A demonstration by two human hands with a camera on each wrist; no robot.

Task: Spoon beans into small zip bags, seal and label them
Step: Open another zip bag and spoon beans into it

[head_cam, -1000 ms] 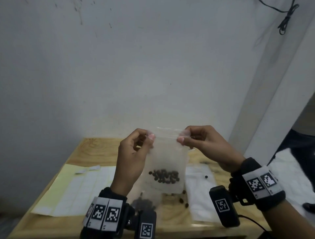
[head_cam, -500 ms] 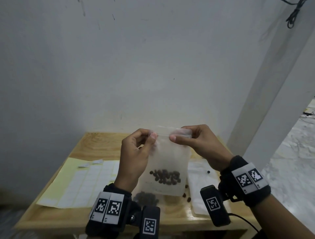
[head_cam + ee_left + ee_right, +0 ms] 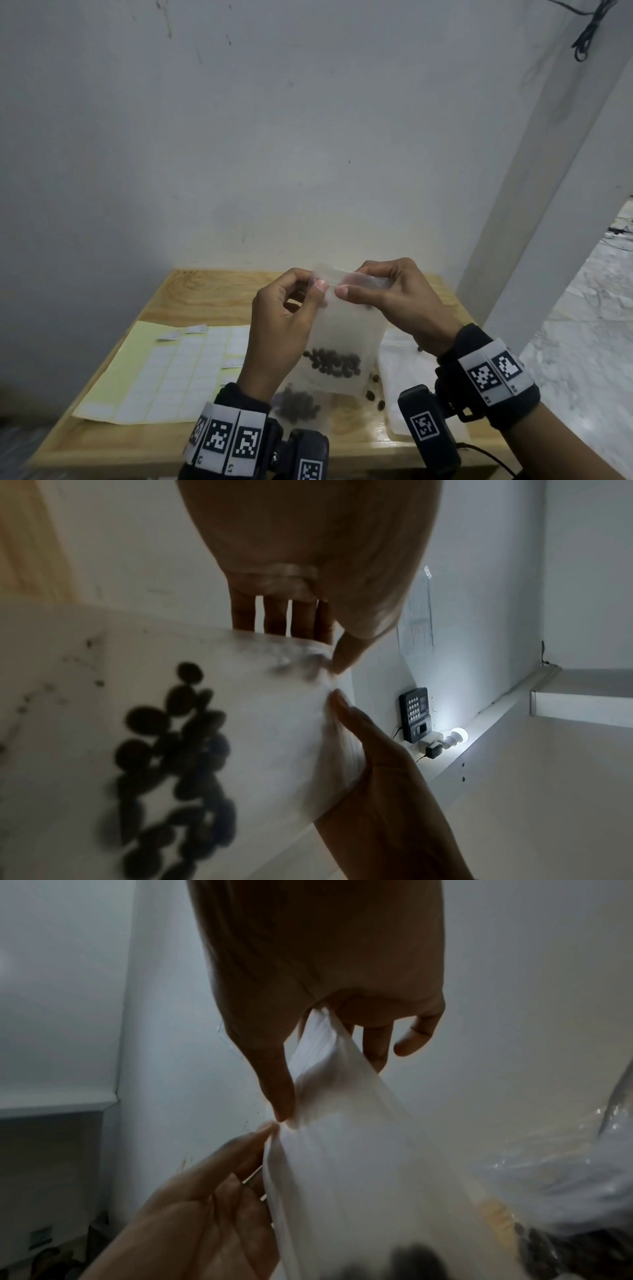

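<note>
- Head view: the left hand point(image 3: 281, 329) and right hand point(image 3: 390, 301) are pinching the top strip of a zip bag point(image 3: 346, 329) held up between them; beans point(image 3: 334, 366) are lying in its bottom, so filling looks done, sealing under way, labelling left. Below the left wrist a label sheet point(image 3: 164, 373) is lying on the wooden table point(image 3: 212, 294), by a grey wall.
- Left wrist view: fingertips point(image 3: 342, 658) are nipping the bag's edge.
- Right wrist view: the thumb point(image 3: 277, 1085) is pressing the strip.
</note>
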